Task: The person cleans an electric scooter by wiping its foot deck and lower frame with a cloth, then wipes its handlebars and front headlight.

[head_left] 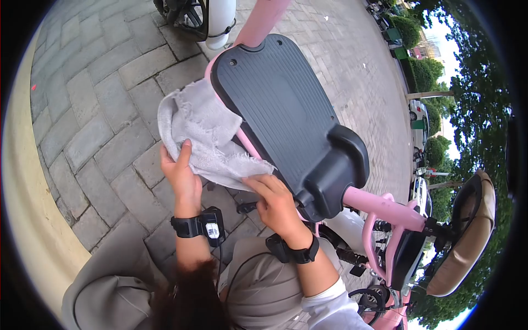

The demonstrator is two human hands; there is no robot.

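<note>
A light grey cloth [206, 129] with frayed edges is spread between my two hands, against the side of a pink electric scooter. My left hand [181, 173] grips the cloth's near left part, thumb on top and the other fingers partly hidden beneath. At the cloth's right corner, my right hand [272, 201] has its fingers bent over the fabric, close to the pink frame tube [248, 144]. Beside the cloth lies the scooter's dark ribbed footboard [280, 104]; the cloth's upper right part touches its edge.
A black raised cover [335, 170] sits at the footboard's rear, with a pink seat tube [385, 208] and brown saddle [467, 236] beyond. The front wheel [190, 16] is at the top. Brick paving [104, 137] surrounds the scooter; a pale kerb [33, 181] runs along the left.
</note>
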